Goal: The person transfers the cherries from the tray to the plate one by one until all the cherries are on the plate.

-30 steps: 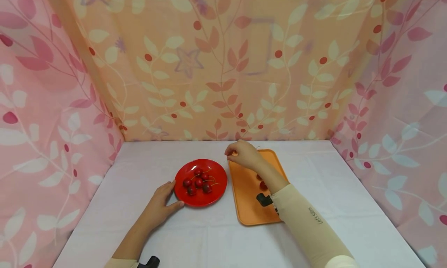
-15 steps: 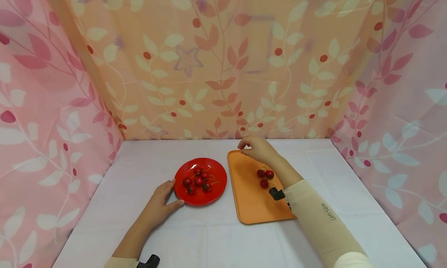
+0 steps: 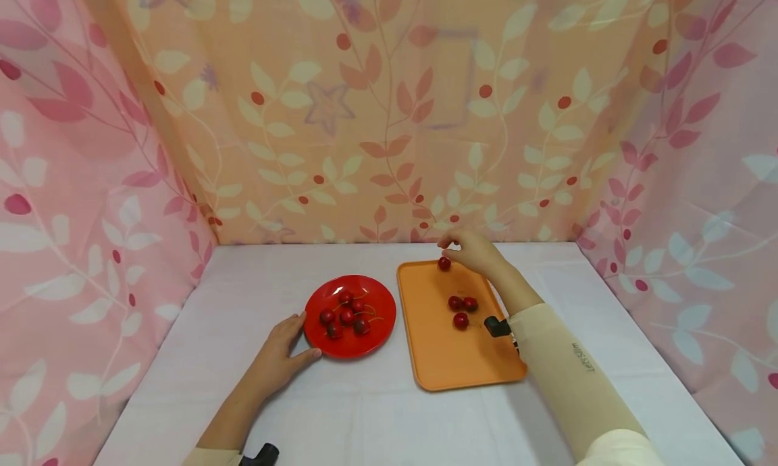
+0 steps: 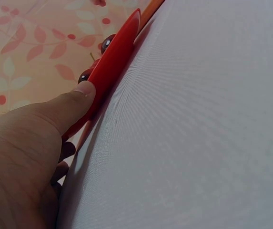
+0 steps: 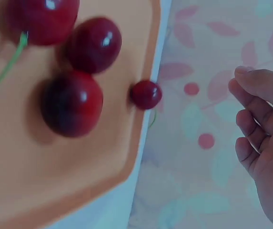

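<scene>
In the head view my left hand (image 3: pixel 276 354) holds the left rim of a red plate (image 3: pixel 316 297), thumb and fingers set apart along its edge; in the left wrist view the thumb tip lies on the rim. Several red cherries (image 3: pixel 346 316) with stems lie in the plate. My right hand (image 3: pixel 477 253) hovers at the far edge of an orange tray (image 3: pixel 437 358), just above a single cherry (image 3: pixel 444 263). In the right wrist view that cherry (image 5: pixel 146 94) sits apart from the loosely bent fingers, which hold nothing visible. Three cherries (image 3: pixel 460 321) are grouped farther inside the tray.
A white cloth (image 3: pixel 365 419) covers the table. The tray stands just right of the plate, with a narrow strip of cloth between them. Patterned curtains (image 3: pixel 389 115) close off the back and both sides.
My right hand has moved right along the tray's far edge and its forearm no longer covers the three cherries. The single cherry at that edge is now plainly visible. My left hand has stayed put.
</scene>
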The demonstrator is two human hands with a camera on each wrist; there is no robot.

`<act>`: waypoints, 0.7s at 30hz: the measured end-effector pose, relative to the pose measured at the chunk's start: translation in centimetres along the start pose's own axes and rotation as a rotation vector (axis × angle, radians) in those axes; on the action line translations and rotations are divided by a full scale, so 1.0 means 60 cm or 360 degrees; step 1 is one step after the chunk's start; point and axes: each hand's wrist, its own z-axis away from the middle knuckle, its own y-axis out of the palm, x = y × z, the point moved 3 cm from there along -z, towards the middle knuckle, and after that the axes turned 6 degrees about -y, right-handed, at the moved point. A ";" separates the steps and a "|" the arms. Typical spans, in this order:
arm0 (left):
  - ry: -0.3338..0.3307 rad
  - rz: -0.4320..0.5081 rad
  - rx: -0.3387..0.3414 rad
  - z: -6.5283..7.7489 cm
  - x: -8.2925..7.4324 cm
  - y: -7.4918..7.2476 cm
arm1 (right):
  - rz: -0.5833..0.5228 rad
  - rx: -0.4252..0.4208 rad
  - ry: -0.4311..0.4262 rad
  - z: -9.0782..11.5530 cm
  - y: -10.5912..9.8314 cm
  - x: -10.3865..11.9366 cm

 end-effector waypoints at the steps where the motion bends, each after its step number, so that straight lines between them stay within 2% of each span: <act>1: 0.0007 -0.0007 -0.0003 0.000 -0.001 -0.001 | -0.0002 -0.0017 -0.0008 -0.002 -0.003 -0.006; 7: -0.0001 -0.0002 0.0004 -0.001 0.001 -0.003 | 0.0019 -0.0100 -0.0023 -0.006 -0.008 -0.054; 17: -0.0031 0.0007 0.0013 0.001 0.006 0.005 | -0.0096 -0.0098 0.0197 -0.005 0.016 -0.115; 21: -0.0021 0.0010 0.0000 0.000 0.004 0.002 | -0.0158 -0.0104 0.0219 -0.009 0.027 -0.126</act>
